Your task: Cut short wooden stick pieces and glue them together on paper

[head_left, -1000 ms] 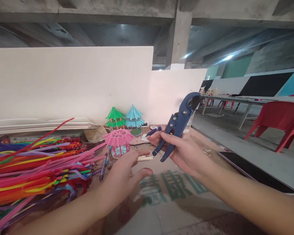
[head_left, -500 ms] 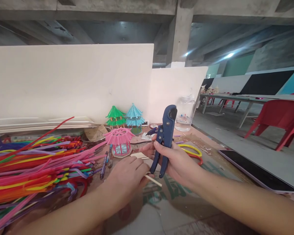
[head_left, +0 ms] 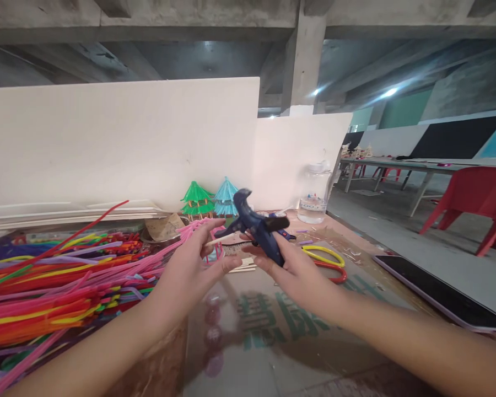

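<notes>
My right hand [head_left: 289,264] grips a dark blue hand cutter [head_left: 254,223], which is tilted so its hooked head points up and left. My left hand [head_left: 194,262] is beside the cutter, thumb spread away from the index finger. A thin wooden stick [head_left: 221,240] juts from the inner side of the left hand toward the cutter; the fingers' hold on it is partly hidden. The left index fingertip is close to one cutter handle, but I cannot tell whether they touch. Behind my left hand, a pink pipe-cleaner model [head_left: 215,251] is mostly covered. Loose wooden sticks [head_left: 243,266] lie just beyond my hands.
Bundled coloured pipe cleaners [head_left: 66,275] fill the left side. Green [head_left: 197,198] and blue [head_left: 226,197] pavilion models stand at the back. Scissors [head_left: 324,256] with yellow and red handles, a phone [head_left: 438,292] and a clear jar [head_left: 313,196] are on the right.
The cutter has gone from upright to tilted and moved slightly left in my right hand. My left hand has risen and its thumb has spread; the wooden stick has risen with it.
</notes>
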`<state>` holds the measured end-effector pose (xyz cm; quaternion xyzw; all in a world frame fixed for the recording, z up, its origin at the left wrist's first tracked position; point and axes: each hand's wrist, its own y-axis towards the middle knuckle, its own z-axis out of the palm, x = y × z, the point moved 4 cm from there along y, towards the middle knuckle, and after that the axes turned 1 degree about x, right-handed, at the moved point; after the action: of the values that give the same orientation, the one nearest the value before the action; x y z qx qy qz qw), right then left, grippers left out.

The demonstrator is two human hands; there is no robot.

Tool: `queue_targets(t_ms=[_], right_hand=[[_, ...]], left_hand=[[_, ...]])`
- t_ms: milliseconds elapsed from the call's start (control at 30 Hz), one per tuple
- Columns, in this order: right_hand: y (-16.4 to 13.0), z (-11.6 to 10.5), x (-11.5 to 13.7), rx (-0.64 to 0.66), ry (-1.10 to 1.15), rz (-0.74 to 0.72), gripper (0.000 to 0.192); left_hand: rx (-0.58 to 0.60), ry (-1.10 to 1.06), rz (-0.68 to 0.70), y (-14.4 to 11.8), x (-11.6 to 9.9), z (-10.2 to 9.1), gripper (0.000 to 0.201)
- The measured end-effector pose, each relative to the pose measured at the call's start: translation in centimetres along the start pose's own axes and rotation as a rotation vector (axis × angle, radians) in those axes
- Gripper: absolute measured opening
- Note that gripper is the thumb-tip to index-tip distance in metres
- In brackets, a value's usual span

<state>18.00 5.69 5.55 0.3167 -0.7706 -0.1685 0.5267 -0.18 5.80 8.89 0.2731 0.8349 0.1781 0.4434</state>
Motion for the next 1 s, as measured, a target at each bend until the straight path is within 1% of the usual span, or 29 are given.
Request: queue_targets(t_ms=[100,167,233,300,367,500,633,700,767,867,933,1000], right_hand=[[-0.9,0.8,1.1,0.073,-0.194,-0.187,0.055],[-1.5,1.3,1.8,0.104,-0.255,-0.309,0.066],[-1.9,1.6,2.2,0.111,-0.306,-0.365,0.075],[-2.1,1.8,2.3,0.118,-0.352,-0.364,0.082],[-2.2,1.9,2.3,0.140,-0.382,-0.351,0.084],[-1.8,1.7,2.5,0.222,-0.370,-0.330,0.085],[-1.4,1.1,2.4,0.300,-0.343,-0.293,0.100],[-1.5,1.0,2.2,0.290,-0.355,-0.295,0.099],[-1.7,1.1,1.8,0.254,-0.363,-0.316,0.097],[-1.7,1.0,1.3,0.177,-0.359,-0.353,0.089],[-1.2,0.3,1.1,0.056,-0.337,-0.343,0.074],[-0.5,-0.7,0.8,-0.060,-0.315,-0.306,0.055]], left_hand=[[0.060,-0.131,0.042,-0.1,-0.1,0.9,0.065],[0.086,-0.139,0.059,-0.5,-0.2,1.5,0.065],[0.077,-0.096,0.078,-0.9,-0.3,1.8,0.069],[0.068,-0.066,0.104,-1.2,-0.4,2.0,0.074],[0.085,-0.055,0.114,-1.5,-0.3,2.2,0.076],[0.139,-0.087,0.145,-1.8,-0.4,2.3,0.065],[0.181,-0.150,0.207,-1.9,-1.5,2.3,0.061],[0.221,-0.185,0.189,-1.9,-2.1,2.5,0.059],[0.278,-0.212,0.143,-2.1,-2.4,2.9,0.054],[0.325,-0.144,0.102,-2.5,-2.5,3.0,0.047],[0.312,-0.057,0.064,-2.5,-2.3,2.5,0.043],[0.283,-0.007,0.037,-2.2,-2.1,1.6,0.038]])
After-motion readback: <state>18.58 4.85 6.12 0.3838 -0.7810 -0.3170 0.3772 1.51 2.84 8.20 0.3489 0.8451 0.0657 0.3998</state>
